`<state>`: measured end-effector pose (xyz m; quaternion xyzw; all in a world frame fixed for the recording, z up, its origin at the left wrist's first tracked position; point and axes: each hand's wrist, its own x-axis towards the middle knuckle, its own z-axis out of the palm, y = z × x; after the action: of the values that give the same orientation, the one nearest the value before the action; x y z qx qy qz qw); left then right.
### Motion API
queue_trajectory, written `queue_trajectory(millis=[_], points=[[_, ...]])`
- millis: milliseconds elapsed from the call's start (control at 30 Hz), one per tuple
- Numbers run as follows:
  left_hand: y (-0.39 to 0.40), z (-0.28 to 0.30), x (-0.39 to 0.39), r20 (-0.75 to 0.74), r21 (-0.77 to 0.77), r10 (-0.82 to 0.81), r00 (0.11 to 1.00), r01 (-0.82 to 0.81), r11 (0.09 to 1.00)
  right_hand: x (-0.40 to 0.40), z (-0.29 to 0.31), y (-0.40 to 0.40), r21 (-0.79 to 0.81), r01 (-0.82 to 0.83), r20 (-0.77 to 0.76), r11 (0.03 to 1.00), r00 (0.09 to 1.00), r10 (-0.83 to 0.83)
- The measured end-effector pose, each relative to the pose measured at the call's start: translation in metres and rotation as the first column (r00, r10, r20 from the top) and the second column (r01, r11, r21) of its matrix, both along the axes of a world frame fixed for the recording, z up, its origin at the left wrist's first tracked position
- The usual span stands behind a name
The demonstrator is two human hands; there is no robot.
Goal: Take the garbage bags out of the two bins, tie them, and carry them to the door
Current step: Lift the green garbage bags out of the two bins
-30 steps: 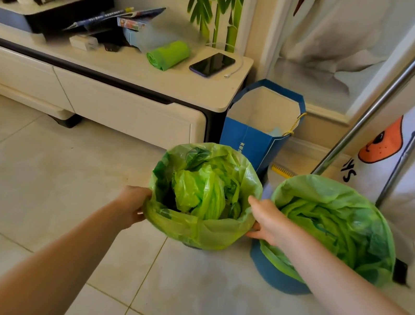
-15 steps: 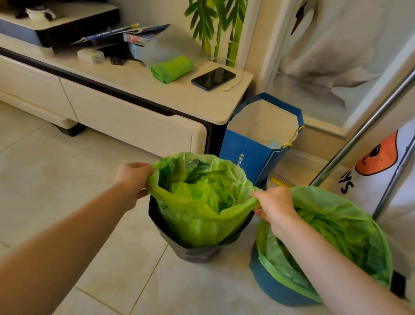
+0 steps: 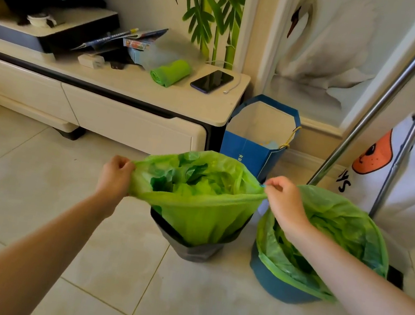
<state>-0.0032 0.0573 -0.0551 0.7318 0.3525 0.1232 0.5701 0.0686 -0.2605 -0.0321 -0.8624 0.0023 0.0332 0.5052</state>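
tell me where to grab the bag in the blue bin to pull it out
Grip the bag by its rim, which is folded over the blue bin's edge. Come from above, one hand on each side, pinching the overhang and peeling it up. The rim is the only free, loose part; the rest sits inside.

Two bare forearms and hands (image 3: 115, 177), no sleeves

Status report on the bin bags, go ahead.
Left hand and right hand each grip the rim of the green bag. Bag partly out of the grey bin. Second bag untouched in the blue bin. Nothing in the way.
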Motion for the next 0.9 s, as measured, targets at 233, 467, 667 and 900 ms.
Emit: queue_trajectory(millis=[233,467,667,900], points=[[0.032,-0.014,-0.04,-0.159,0.111,-0.026,0.987,0.044,0.993,-0.028,-0.005,-0.035,-0.189,0.021,-0.131,0.982,0.99,-0.046],[0.012,0.004,-0.027,-0.248,0.014,-0.22,0.943,0.231,0.973,-0.013,0.01,-0.016,0.02,0.035,-0.412,0.999,0.911,-0.024],[-0.011,0.017,-0.016,-0.353,0.011,-0.25,0.901,0.271,0.962,0.004,0.004,0.003,-0.154,-0.129,-0.493,0.98,0.869,0.037],[-0.008,0.035,-0.023,-0.544,-0.05,-0.243,0.803,0.258,0.965,0.017,0.016,-0.002,-0.318,-0.045,-0.258,0.947,0.965,-0.041]])
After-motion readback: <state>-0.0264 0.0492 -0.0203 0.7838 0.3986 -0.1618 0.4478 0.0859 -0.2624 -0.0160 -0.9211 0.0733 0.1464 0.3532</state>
